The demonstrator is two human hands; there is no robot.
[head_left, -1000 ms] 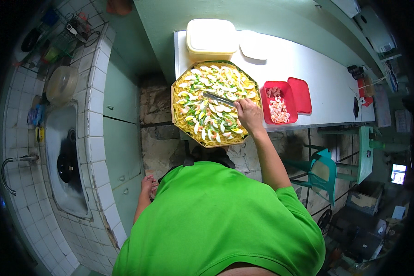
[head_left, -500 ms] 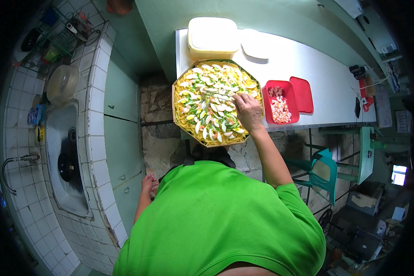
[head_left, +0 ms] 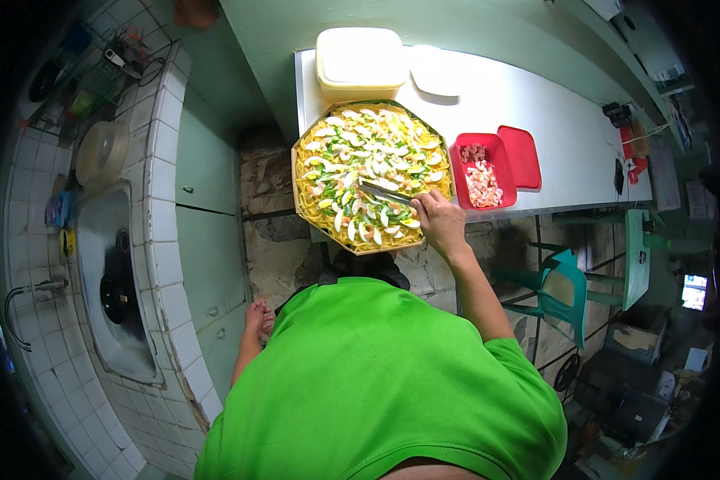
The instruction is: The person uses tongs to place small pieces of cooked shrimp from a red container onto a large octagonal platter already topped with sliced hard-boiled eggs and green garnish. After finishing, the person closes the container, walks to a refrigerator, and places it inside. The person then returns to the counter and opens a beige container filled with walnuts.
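Observation:
A big octagonal tray (head_left: 298, 196) of yellow noodles stands at the table's near left edge. Sliced boiled eggs, chopped greens and small shrimp cover the noodles (head_left: 368, 164). My right hand (head_left: 442, 220) is closed round metal tongs (head_left: 386, 193) at the tray's right side. The tips of the tongs reach left to the toppings near the middle; what lies between them is too small to tell. Low at my left side hangs my left hand (head_left: 259, 318), its fingers loosely bent and apart, with nothing seen in it.
Right of the tray sits a red container (head_left: 464, 180) of peeled shrimp (head_left: 482, 182), beside its red lid (head_left: 524, 158). Behind the tray stands a cream tub (head_left: 360, 60) near a white lid (head_left: 436, 74). A tiled sink (head_left: 108, 344) lies left, a green chair (head_left: 564, 292) right.
My right hand has drawn back toward me and slightly right with the tongs, whose tips now sit lower on the toppings. The left hand stays at my side.

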